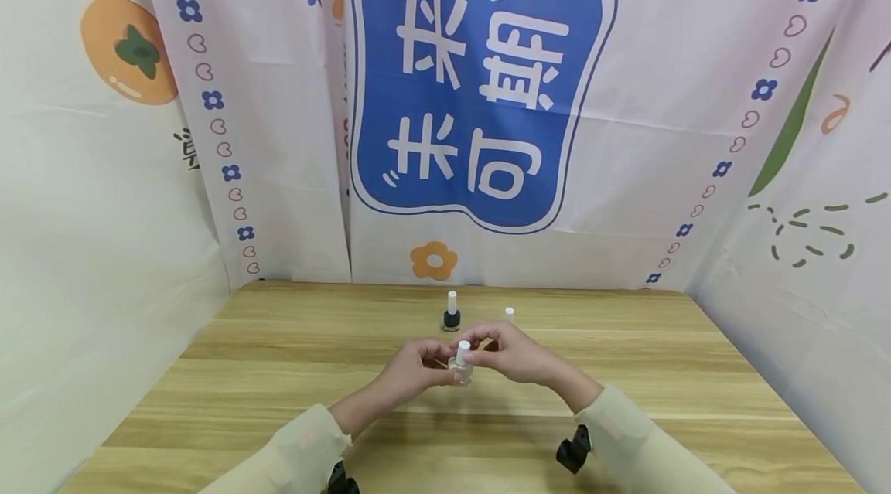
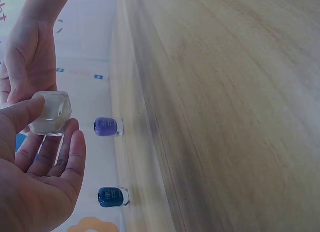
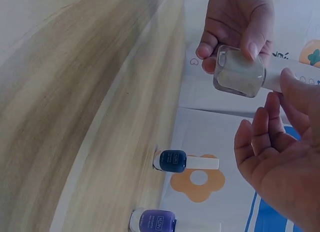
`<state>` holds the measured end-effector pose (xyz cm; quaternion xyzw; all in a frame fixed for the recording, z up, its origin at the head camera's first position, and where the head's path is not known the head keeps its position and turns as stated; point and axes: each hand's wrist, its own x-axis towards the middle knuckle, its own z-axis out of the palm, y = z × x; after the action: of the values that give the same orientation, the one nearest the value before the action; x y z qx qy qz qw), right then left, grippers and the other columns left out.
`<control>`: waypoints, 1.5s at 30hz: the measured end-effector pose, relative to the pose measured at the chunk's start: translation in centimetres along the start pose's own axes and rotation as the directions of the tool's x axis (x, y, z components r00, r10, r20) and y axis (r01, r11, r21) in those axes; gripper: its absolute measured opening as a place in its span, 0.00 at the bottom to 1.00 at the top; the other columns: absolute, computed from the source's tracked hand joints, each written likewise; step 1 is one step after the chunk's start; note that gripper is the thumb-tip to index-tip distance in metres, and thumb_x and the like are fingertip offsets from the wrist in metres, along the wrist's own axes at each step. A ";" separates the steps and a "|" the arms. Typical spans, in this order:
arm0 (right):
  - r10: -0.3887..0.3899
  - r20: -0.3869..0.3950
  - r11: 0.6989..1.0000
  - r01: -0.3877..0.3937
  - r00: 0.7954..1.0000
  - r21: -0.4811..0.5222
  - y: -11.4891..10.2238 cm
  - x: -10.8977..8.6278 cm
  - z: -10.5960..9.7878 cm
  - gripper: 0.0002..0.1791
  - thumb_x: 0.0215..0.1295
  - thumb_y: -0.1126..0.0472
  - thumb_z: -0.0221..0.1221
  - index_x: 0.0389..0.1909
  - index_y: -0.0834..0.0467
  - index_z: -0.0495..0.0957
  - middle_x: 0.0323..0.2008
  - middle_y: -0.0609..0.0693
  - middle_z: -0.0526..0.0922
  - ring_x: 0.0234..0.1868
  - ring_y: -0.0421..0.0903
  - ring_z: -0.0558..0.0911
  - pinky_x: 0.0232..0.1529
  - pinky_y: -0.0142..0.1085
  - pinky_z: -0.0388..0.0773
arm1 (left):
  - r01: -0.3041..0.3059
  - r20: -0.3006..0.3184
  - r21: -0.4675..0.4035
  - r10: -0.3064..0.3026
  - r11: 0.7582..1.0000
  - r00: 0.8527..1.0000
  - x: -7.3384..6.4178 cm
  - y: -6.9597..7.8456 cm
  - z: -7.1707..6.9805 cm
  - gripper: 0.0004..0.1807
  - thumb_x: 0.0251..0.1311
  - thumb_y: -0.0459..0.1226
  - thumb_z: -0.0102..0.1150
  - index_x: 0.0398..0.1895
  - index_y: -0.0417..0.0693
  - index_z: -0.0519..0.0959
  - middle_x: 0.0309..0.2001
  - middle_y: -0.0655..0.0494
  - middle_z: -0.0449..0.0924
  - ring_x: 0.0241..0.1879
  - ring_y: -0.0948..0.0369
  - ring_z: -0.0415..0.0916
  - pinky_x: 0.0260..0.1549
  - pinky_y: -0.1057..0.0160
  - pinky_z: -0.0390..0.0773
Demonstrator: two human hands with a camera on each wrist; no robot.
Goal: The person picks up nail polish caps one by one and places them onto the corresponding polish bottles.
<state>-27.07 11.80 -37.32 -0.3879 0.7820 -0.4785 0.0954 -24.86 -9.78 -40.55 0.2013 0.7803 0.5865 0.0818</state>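
A nail polish bottle [image 3: 240, 72] with pale, whitish contents and a white cap [image 1: 463, 352] is held above the table between both hands. The left hand [image 1: 416, 372] pinches its glass body between thumb and fingers. At the cap, the right hand [image 1: 511, 353] grips with thumb and fingertips. Behind the hands, a dark blue nail polish bottle [image 1: 452, 318] stands upright on the table. A purple nail polish bottle [image 2: 106, 127] also stands there; in the head view the right hand hides all but its white cap [image 1: 510, 314].
The wooden table [image 1: 278, 355] reaches back to a printed cloth [image 1: 292, 169] that hangs behind it and on both sides. Small black devices [image 1: 574, 449] sit at the wrists by the pale sleeves [image 1: 643, 440].
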 end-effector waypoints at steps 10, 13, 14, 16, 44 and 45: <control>0.111 -0.134 0.994 -0.113 0.985 -0.004 0.3 0.2 0.6 0.04 0.65 0.62 0.63 0.38 0.58 0.82 0.34 0.47 0.79 0.37 0.46 0.76 0.36 0.36 0.76 | 0.005 -0.004 -0.002 -0.005 1.000 1.000 0.0 0.3 0.0 0.15 0.54 0.37 0.71 0.42 0.38 0.81 0.37 0.53 0.83 0.37 0.58 0.79 0.39 0.55 0.82; 0.123 -0.161 0.992 -0.123 0.979 0.008 0.3 0.3 0.9 0.04 0.64 0.62 0.64 0.36 0.59 0.81 0.32 0.47 0.78 0.36 0.46 0.75 0.34 0.36 0.76 | 0.006 -0.009 0.002 -0.006 1.000 1.000 0.0 0.3 0.0 0.14 0.54 0.37 0.71 0.41 0.38 0.82 0.37 0.53 0.83 0.37 0.58 0.79 0.38 0.55 0.82; 0.125 -0.166 0.992 -0.125 0.978 0.009 0.3 0.3 0.9 0.05 0.64 0.61 0.64 0.36 0.59 0.81 0.32 0.47 0.78 0.36 0.46 0.75 0.34 0.36 0.75 | 0.005 -0.011 0.000 -0.005 1.000 1.000 0.1 0.3 0.0 0.14 0.54 0.37 0.71 0.41 0.38 0.82 0.37 0.53 0.83 0.37 0.58 0.79 0.38 0.56 0.82; 0.129 -0.176 0.991 -0.130 0.976 0.008 0.3 0.2 1.0 0.06 0.64 0.60 0.64 0.35 0.58 0.80 0.32 0.47 0.78 0.35 0.47 0.75 0.34 0.36 0.75 | 0.005 -0.014 -0.002 -0.005 1.000 1.000 0.0 0.3 0.0 0.14 0.54 0.37 0.71 0.41 0.38 0.82 0.37 0.53 0.83 0.37 0.58 0.79 0.38 0.56 0.82; 0.054 -0.084 0.999 -0.054 0.995 0.009 0.4 0.3 0.4 0.08 0.65 0.62 0.63 0.44 0.59 0.82 0.35 0.48 0.80 0.39 0.45 0.76 0.36 0.34 0.76 | 0.006 -0.012 -0.037 -0.006 0.999 1.000 -0.2 0.1 -0.3 0.14 0.54 0.35 0.71 0.42 0.37 0.81 0.37 0.51 0.83 0.37 0.57 0.80 0.38 0.58 0.82; 0.044 -0.073 0.999 -0.043 0.996 0.011 0.3 0.3 0.3 0.10 0.65 0.63 0.62 0.46 0.59 0.82 0.35 0.48 0.80 0.39 0.45 0.76 0.36 0.34 0.76 | 0.006 -0.012 -0.036 -0.007 0.999 1.000 -0.2 0.1 -0.3 0.14 0.54 0.35 0.71 0.42 0.37 0.81 0.37 0.51 0.83 0.38 0.57 0.80 0.38 0.58 0.82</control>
<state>-27.26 11.46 -37.72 -0.3525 0.7909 -0.4939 0.0793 -24.75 -10.14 -40.34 0.1937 0.7709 0.6012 0.0824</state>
